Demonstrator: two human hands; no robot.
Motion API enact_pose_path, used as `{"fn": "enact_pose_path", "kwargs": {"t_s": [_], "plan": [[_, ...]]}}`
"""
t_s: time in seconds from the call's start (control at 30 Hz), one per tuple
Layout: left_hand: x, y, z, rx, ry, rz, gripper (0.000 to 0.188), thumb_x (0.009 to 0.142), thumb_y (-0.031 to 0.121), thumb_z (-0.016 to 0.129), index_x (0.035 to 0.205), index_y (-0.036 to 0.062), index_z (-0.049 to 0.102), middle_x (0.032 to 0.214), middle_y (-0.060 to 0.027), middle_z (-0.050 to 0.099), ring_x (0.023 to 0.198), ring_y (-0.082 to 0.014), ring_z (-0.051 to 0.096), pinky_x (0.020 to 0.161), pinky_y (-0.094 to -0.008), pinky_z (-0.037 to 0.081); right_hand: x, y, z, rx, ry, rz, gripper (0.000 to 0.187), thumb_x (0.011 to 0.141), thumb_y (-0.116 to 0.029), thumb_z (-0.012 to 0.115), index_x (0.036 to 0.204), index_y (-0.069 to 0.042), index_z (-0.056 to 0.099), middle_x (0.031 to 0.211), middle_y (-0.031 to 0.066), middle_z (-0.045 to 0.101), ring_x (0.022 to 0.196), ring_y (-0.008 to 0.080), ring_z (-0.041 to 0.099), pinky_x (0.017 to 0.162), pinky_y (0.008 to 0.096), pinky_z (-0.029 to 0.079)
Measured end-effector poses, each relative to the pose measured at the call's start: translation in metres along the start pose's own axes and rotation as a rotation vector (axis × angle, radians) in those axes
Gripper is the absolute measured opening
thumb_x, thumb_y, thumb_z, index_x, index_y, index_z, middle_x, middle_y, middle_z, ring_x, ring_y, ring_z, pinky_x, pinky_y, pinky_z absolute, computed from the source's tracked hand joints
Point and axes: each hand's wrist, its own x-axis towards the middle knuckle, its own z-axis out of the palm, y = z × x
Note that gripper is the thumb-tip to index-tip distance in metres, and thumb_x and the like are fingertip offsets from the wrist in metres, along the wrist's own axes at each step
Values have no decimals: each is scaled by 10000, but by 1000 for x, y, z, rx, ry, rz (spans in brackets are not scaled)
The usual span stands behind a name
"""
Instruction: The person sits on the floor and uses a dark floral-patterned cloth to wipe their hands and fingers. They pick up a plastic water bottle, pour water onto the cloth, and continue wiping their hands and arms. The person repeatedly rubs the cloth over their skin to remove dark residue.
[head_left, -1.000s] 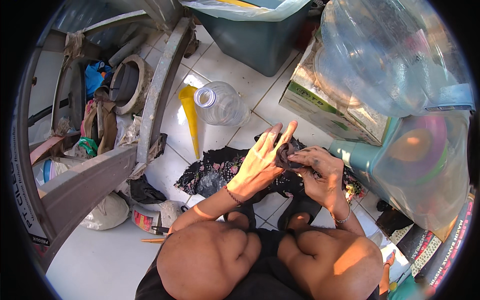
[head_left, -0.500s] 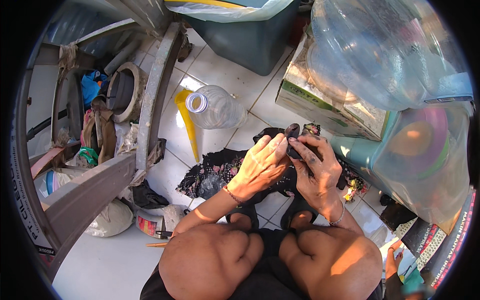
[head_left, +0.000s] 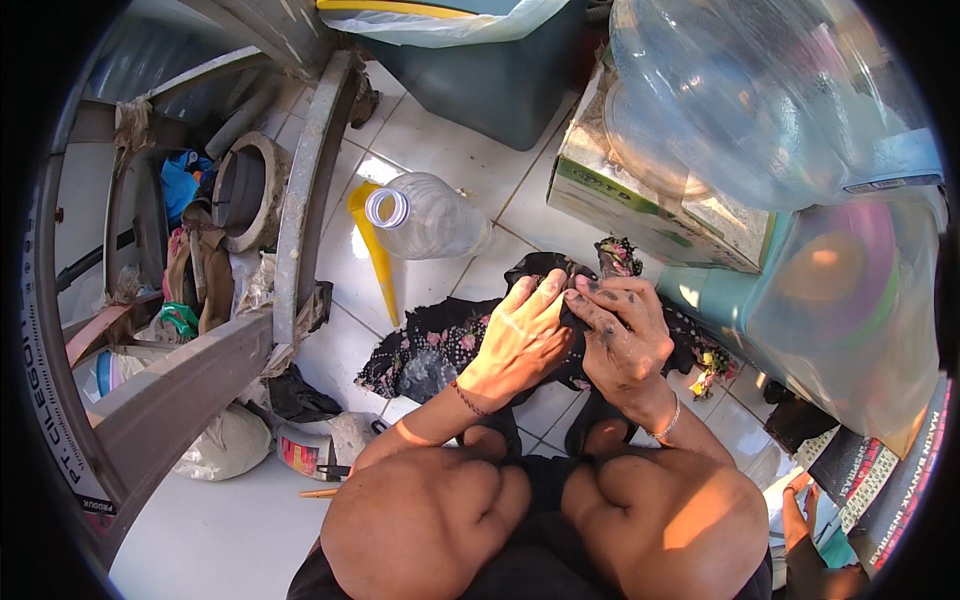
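Close together in front of my knees, my left hand (head_left: pixel 520 335) and my right hand (head_left: pixel 622 335) pinch a small dark piece (head_left: pixel 571 316) between their fingertips. Most of it is hidden by the fingers, so its kind does not show. Black smudges mark the fingers of my right hand. Under both hands a black flowered cloth (head_left: pixel 425 338) lies crumpled on the white tiles, with some clear plastic on its left part. Beyond it to the left stands an uncapped clear plastic bottle (head_left: pixel 440 220), next to a long tapered yellow piece (head_left: pixel 377 258).
A metal frame (head_left: pixel 312 190) rises at the left, with clutter and a stone-like ring (head_left: pixel 270 190) behind it. A dark green bin (head_left: pixel 490 85) stands at the back. A cardboard box (head_left: pixel 650 205) and large clear bottles (head_left: pixel 760 110) crowd the right. Part of another person (head_left: pixel 800 520) shows at lower right.
The fingertips of both hands have closed over the dark rounded piece, which stuck up above them before. My right hand has turned inward. The view has shifted slightly.
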Motion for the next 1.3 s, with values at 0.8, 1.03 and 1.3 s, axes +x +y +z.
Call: {"fn": "enact_pose_path", "kwargs": {"t_s": [0.8, 1.03, 1.3], "plan": [[16, -28, -26, -700, 41, -170, 798, 517, 367, 931, 1055, 49, 435, 904, -94, 483, 779, -287, 513, 746, -377, 384, 8, 2, -33, 441, -532, -29, 333, 683, -29, 849, 1002, -55, 761, 915, 61, 721, 834, 242, 705, 726, 345, 592], [14, -16, -29, -1116, -229, -322, 1113, 408, 292, 1065, 1268, 76, 393, 1217, -89, 510, 1184, -226, 532, 1034, -388, 438, 11, 18, -33, 530, -389, 238, 290, 709, -37, 813, 993, -91, 797, 971, 63, 753, 855, 241, 733, 783, 330, 611], [9, -8, -21, -1653, -252, -290, 1106, 496, 136, 1011, 1397, 89, 373, 1305, -67, 491, 1265, -188, 484, 1092, -358, 406, -14, -2, -17, 768, -585, 284, 259, 734, 70, 765, 964, -48, 774, 945, 74, 736, 838, 215, 730, 728, 320, 597]]}}
